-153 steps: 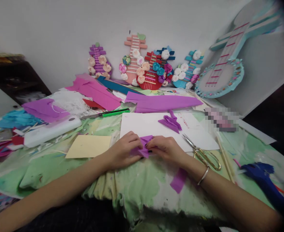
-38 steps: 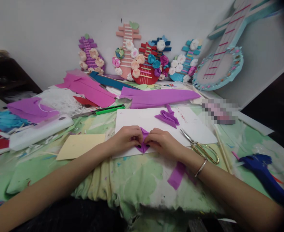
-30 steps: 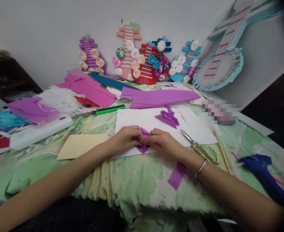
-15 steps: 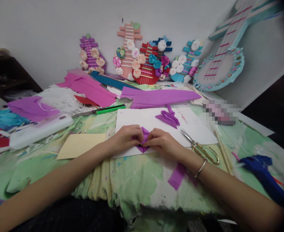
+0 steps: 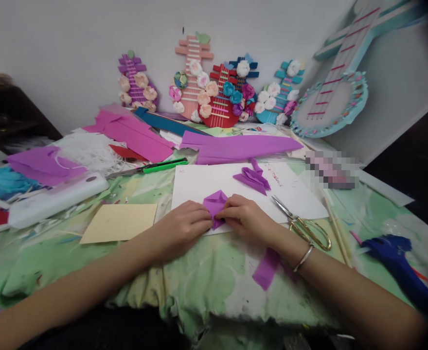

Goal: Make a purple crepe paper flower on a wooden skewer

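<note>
A small folded piece of purple crepe paper (image 5: 215, 200) lies between my hands over a white sheet (image 5: 188, 182). My left hand (image 5: 187, 224) closes on its lower left edge, the fingertips partly hidden. From the other side, my right hand (image 5: 248, 215), with a bangle at the wrist, pinches the lower right edge. Beyond them a folded purple paper piece (image 5: 253, 178) rests on the sheet. Gold-handled scissors (image 5: 303, 226) lie just right of my right hand. A purple strip (image 5: 266, 270) sits under the right wrist.
Yellow card (image 5: 119, 222) and a green utility knife (image 5: 163, 166) lie to the left. A blue glue gun (image 5: 392, 257) and wooden sticks (image 5: 336, 228) are at the right. Purple paper (image 5: 243, 146) and decorated paper instruments (image 5: 219, 109) line the back, by the wall.
My left hand has shifted left and slightly down, uncovering more of the purple paper's upper part. My right hand stays almost in place at its right edge.
</note>
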A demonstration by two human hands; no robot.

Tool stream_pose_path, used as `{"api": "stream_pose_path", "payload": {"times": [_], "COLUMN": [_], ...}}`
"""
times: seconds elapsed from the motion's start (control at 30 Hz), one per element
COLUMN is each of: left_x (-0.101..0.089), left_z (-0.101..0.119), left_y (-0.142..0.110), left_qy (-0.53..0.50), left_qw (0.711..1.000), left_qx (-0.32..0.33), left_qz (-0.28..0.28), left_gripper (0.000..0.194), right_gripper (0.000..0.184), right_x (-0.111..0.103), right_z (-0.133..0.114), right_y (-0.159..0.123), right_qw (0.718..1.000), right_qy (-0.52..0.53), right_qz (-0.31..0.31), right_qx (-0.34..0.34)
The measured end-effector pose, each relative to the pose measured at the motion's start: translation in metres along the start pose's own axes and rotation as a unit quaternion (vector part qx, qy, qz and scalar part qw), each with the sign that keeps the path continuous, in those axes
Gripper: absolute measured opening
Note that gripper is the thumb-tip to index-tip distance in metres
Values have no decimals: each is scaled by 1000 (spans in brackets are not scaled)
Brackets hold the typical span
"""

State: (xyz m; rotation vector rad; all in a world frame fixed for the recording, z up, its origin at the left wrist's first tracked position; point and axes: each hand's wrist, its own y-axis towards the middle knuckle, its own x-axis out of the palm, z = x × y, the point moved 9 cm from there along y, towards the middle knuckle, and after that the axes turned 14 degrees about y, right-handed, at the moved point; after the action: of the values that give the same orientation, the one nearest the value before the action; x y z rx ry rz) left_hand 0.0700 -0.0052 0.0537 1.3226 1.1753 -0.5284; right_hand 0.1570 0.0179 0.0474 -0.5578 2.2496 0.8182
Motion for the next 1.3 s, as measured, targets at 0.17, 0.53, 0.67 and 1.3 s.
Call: {"api": "stream_pose_path", "payload": {"times": [0.17,0.53,0.67,1.3], "left_x": [-2,5,9,17], "left_z": [9,7,4,10], "left_y": [-12,-15,-13,-11], "left_qy": [30,11,-5,47], "left_qw": [999,998,995,989], "left_qx": [0,-8,-41,-9], "left_qz": [-15,-69,-96,-138], "left_gripper": [29,36,48,54], "right_gripper": [22,23,28,24], "right_x": [-1,-1,-3,-1], "right_z": [2,4,11,15], "right_y": [1,2,2,2], "right_qw": [1000,999,995,992], "right_qy": [12,17,20,21], "right_qz": [1,-10,-3,-12], "right_qx": [18,48,99,121]}}
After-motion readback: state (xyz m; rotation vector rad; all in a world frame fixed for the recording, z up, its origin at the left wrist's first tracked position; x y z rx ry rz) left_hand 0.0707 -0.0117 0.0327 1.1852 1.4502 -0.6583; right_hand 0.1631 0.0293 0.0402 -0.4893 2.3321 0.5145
